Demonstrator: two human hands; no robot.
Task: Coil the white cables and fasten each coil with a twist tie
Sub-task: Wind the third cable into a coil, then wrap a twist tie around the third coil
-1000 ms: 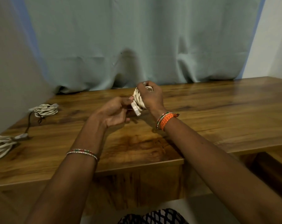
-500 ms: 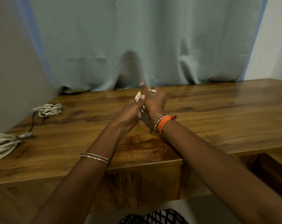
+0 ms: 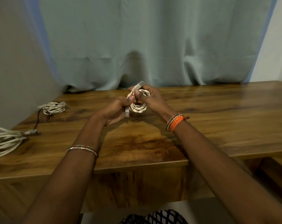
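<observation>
Both hands hold a small white cable coil [image 3: 139, 108] above the middle of the wooden table [image 3: 217, 120]. My right hand [image 3: 149, 98] grips the coil's right side, thumb pressed on its top. My left hand [image 3: 119, 109] pinches the coil's left side between thumb and fingers. One plug end [image 3: 138, 86] sticks up above the thumbs; another plug [image 3: 126, 112] hangs below my left hand. Something thin and dark shows between the thumbs; I cannot tell whether it is a twist tie.
A coiled white cable [image 3: 54, 108] with a dark tie [image 3: 47, 116] lies at the table's left rear. A looser white cable bundle [image 3: 4, 139] lies at the left edge. A grey-green curtain [image 3: 137, 42] hangs behind the table.
The coil has turned to face me with its loop open to view. My left hand moved from covering the coil to pinching its left side, and a plug end now sticks up.
</observation>
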